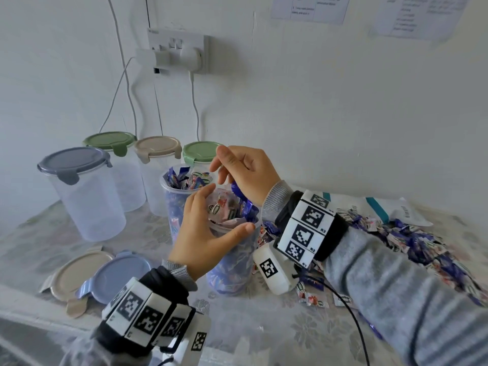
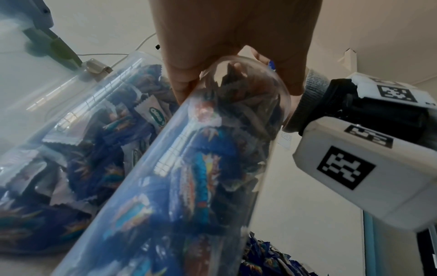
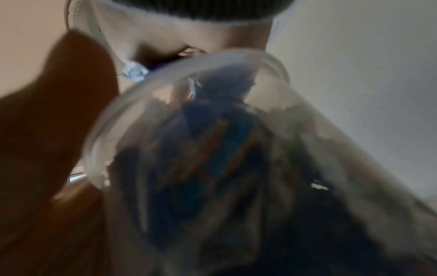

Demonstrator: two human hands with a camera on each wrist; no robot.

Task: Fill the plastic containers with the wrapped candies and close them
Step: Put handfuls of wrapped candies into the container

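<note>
Pretty cramped back left: four lidded containers hug the wall, two loose lids sit front left, candy pile hogs the right. Open tablecloth up front.

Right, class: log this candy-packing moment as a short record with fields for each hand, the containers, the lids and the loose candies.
left hand: curled round the rim of the near open container
right hand: above that container, fingers bent over a blue candy
near open container: full to the rim
second open container: full, behind it
closed containers: four, empty, at the back
loose lids: beige and blue, front left
candy pile: on the table, right
</note>
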